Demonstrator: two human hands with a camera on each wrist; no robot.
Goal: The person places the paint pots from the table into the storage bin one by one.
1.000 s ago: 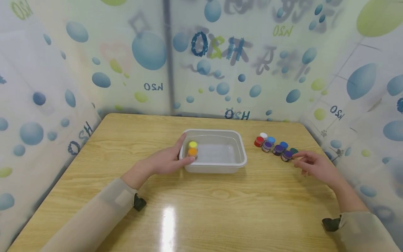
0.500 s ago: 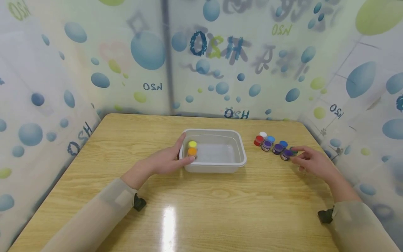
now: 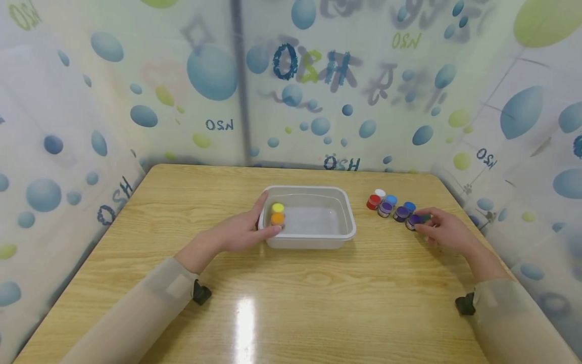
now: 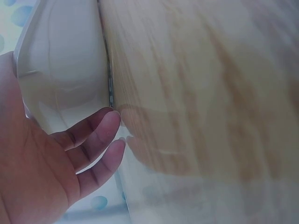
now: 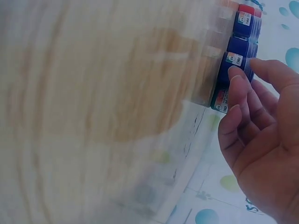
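Observation:
My left hand (image 3: 241,230) holds the left end of a pale grey plastic basin (image 3: 309,242), thumb over the rim near the front corner, fingers along the outside. Inside the basin, by its left wall, sit a yellow paint jar (image 3: 278,208) and an orange paint jar (image 3: 277,218). At the right, my right hand (image 3: 443,231) has thumb and fingers on either side of a purple paint jar (image 3: 412,222), pinching it; the right wrist view shows the fingertips against this labelled jar (image 5: 231,65). A green paint jar (image 5: 219,100) beside it is partly hidden by the fingers.
Several more small paint jars stand in a cluster: red (image 3: 374,202), white (image 3: 380,193), light blue (image 3: 390,200), blue (image 3: 409,207) and dark purple ones (image 3: 401,214). The wooden table (image 3: 291,303) ends at a patterned curtain (image 3: 291,126) behind and at both sides.
My right hand has moved left, over the green jar and onto the purple jar at the cluster's right end. The left hand and basin have stayed put.

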